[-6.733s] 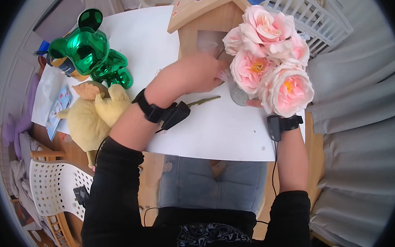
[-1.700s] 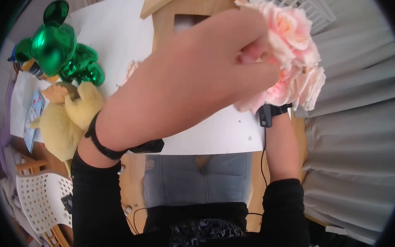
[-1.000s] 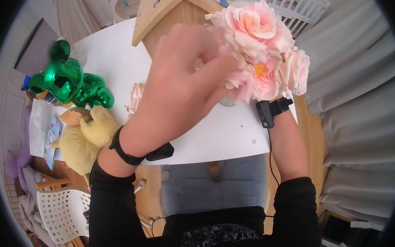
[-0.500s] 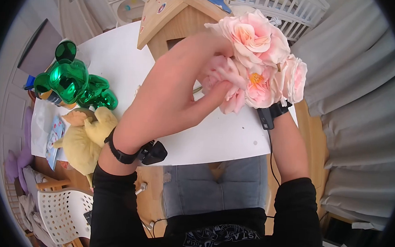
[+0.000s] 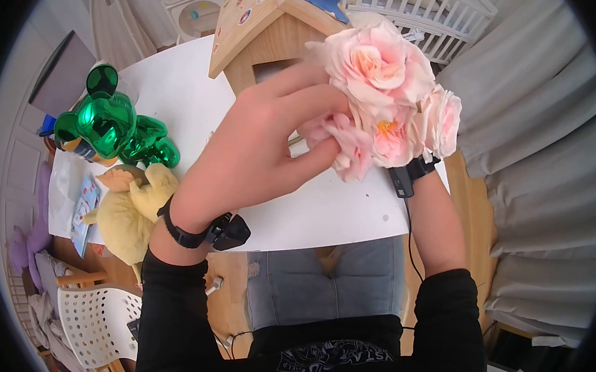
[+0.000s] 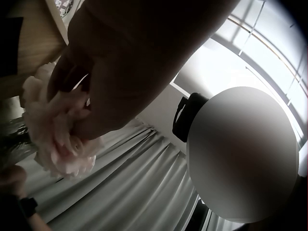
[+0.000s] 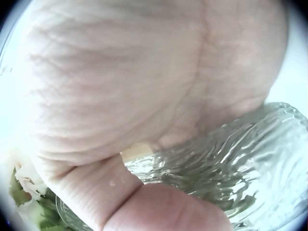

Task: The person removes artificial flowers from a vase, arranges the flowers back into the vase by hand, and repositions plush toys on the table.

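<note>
At the left side of a bunch of large pink roses (image 5: 381, 61), my left hand (image 5: 246, 145) pinches one pink rose (image 5: 351, 148) between thumb and fingers. The left wrist view shows the same fingers on the petals of the rose (image 6: 60, 130). My right hand (image 7: 120, 86) grips a clear ribbed glass vase (image 7: 269, 163), its thumb bent across the glass; green leaves (image 7: 50, 214) show beside it. Seen from the head, the blooms hide that hand and the vase.
A wooden house (image 5: 280, 35) stands behind the left hand on the white table (image 5: 337, 222). A shiny green bear figure (image 5: 111, 123) and a yellow plush toy (image 5: 129, 216) lie to the left. Grey curtains (image 5: 536, 200) hang at the right.
My left hand has come down and left from over the blooms, and now holds a rose at their left side. The right arm has stayed nearly in place.
</note>
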The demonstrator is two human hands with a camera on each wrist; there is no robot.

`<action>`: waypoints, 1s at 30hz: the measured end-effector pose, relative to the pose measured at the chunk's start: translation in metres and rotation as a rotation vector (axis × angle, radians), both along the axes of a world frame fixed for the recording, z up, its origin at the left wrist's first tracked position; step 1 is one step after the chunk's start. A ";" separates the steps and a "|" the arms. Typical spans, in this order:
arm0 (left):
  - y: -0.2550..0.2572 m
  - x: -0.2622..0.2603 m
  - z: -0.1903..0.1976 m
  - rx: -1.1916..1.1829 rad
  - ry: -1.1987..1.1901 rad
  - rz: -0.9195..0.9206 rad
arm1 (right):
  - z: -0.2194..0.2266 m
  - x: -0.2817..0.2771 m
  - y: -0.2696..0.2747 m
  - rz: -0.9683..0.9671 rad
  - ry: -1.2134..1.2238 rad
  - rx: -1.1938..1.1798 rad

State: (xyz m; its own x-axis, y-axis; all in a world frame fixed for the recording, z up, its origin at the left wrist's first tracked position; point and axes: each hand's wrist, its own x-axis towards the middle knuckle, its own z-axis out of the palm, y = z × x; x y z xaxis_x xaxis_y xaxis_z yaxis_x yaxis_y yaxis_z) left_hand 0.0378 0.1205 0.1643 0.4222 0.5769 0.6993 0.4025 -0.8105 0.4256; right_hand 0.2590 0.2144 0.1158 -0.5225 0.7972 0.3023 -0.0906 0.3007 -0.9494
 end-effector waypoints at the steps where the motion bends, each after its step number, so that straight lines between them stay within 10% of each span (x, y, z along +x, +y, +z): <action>1: -0.002 -0.001 0.003 -0.067 0.045 -0.017 | -0.002 0.003 -0.006 0.005 -0.006 0.000; 30: 0.006 0.010 -0.016 -0.016 0.085 0.032 | -0.035 0.020 0.003 0.144 -0.178 -0.015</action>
